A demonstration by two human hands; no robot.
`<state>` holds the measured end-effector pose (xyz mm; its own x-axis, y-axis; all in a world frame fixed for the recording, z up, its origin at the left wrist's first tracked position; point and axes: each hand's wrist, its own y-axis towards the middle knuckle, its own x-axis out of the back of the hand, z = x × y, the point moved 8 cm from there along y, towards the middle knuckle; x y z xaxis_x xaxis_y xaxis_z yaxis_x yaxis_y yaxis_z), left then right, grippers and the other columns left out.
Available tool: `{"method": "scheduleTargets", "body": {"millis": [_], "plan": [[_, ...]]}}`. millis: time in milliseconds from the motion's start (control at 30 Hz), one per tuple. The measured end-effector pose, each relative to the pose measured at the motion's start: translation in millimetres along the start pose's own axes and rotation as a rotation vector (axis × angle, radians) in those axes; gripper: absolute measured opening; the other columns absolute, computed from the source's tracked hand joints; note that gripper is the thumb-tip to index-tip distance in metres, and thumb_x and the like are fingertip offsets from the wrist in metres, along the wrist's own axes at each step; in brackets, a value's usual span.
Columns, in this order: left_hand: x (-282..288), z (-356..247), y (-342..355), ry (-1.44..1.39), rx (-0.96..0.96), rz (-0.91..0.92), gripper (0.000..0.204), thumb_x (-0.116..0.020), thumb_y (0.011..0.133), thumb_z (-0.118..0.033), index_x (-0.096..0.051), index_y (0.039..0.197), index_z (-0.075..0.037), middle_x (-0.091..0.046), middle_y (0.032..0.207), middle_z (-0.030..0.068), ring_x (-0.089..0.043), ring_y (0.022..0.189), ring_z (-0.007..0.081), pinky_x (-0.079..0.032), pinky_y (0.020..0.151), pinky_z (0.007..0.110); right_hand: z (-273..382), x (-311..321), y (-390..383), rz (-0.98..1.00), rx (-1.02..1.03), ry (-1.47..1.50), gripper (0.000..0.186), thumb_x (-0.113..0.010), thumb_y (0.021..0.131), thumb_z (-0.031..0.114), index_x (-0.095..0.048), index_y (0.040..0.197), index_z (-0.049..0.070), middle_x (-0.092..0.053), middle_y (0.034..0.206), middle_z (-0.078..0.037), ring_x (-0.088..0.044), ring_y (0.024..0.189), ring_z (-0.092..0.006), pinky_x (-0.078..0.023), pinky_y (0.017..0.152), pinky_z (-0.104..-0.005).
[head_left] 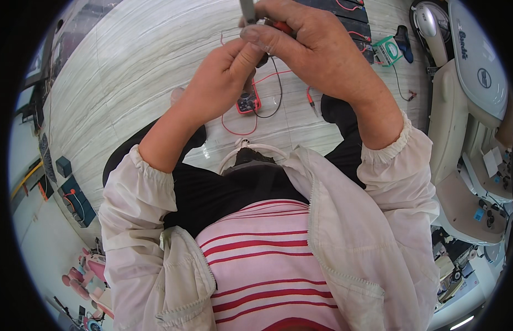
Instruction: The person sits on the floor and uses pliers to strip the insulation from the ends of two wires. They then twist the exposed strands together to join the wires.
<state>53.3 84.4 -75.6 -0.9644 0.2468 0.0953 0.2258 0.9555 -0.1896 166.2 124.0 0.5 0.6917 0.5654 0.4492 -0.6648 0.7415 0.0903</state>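
Both hands are raised close together at the upper middle, fingertips touching or nearly so. My right hand (314,47) is closed around a tool with a red handle (280,26); its kind is hidden by the fingers. A grey, flat metal piece (247,11) sticks up beside the right fingertips, blurred and cut by the upper edge. My left hand (223,77) is closed, thumb pressed on the fingers, with a small dark thing (262,60) showing past them. Below the hands, a red and black multimeter (248,103) lies on the floor, partly covered by the left hand.
A red probe (312,101) and looping red and black leads lie on the pale floor (140,71). Dark battery-like blocks (344,25) with red wires stand beyond the right hand, near a green-and-white meter (387,51). A beige scooter (455,99) stands right; another dark block (77,201) is left.
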Motion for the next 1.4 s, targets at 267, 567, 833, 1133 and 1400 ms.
{"method": "scheduleTargets", "body": {"millis": [267,567,833,1133,1400], "plan": [[3.6,-11.5,2.7,-0.062,-0.046,-0.066,0.042,-0.048,0.106,-0.04,-0.07,0.113,-0.005,-0.049,0.071,-0.0054,-0.04,0.06,0.005,-0.037,0.055,0.024,-17.0,20.8,-7.4,-0.173,0.021,0.059,0.015,-0.054,0.097,0.013,-0.056,0.102,-0.002,-0.057,0.093,-0.019,-0.057,0.083,-0.0292,-0.046,0.078,-0.0367],[12.6,-15.4,1.7,0.064,-0.116,-0.101,0.04,-0.051,0.105,-0.039,-0.071,0.11,-0.005,-0.051,0.071,-0.0032,-0.041,0.06,0.0057,-0.038,0.055,0.025,-2.5,19.5,-6.7,-0.088,0.127,-0.208,0.009,-0.063,0.092,0.006,-0.06,0.096,-0.002,-0.059,0.086,-0.012,-0.058,0.079,-0.0206,-0.047,0.072,-0.0325],[-2.2,-22.1,-3.5,0.125,-0.054,0.072,0.036,-0.046,0.107,-0.027,-0.065,0.117,0.001,-0.057,0.09,0.0011,-0.051,0.073,0.0095,-0.045,0.068,0.025,-37.4,11.5,-8.0,-0.137,-0.317,0.379,0.024,-0.063,0.098,0.019,-0.064,0.105,-0.004,-0.065,0.092,-0.004,-0.056,0.08,-0.0071,-0.047,0.071,-0.0245],[-0.7,-15.0,-3.9,-0.012,-0.015,-0.035,0.042,-0.072,0.091,-0.018,-0.053,0.125,-0.002,-0.065,0.092,0.0043,-0.06,0.072,0.0099,-0.05,0.066,0.026,-30.1,16.0,-4.0,-0.198,-0.218,0.41,0.011,-0.064,0.097,0.011,-0.061,0.101,0.001,-0.061,0.084,0.001,-0.051,0.074,-0.0045,-0.043,0.066,-0.0221],[5.8,-16.9,-4.1,0.023,-0.055,-0.06,0.036,-0.067,0.095,-0.016,-0.057,0.127,-0.004,-0.064,0.088,0.004,-0.06,0.068,0.0099,-0.051,0.065,0.026,1.1,24.7,-10.7,-0.194,0.002,0.081,0.011,-0.065,0.096,0.009,-0.059,0.102,0.002,-0.055,0.078,0.001,-0.047,0.069,-0.0041,-0.04,0.061,-0.0215]]}}
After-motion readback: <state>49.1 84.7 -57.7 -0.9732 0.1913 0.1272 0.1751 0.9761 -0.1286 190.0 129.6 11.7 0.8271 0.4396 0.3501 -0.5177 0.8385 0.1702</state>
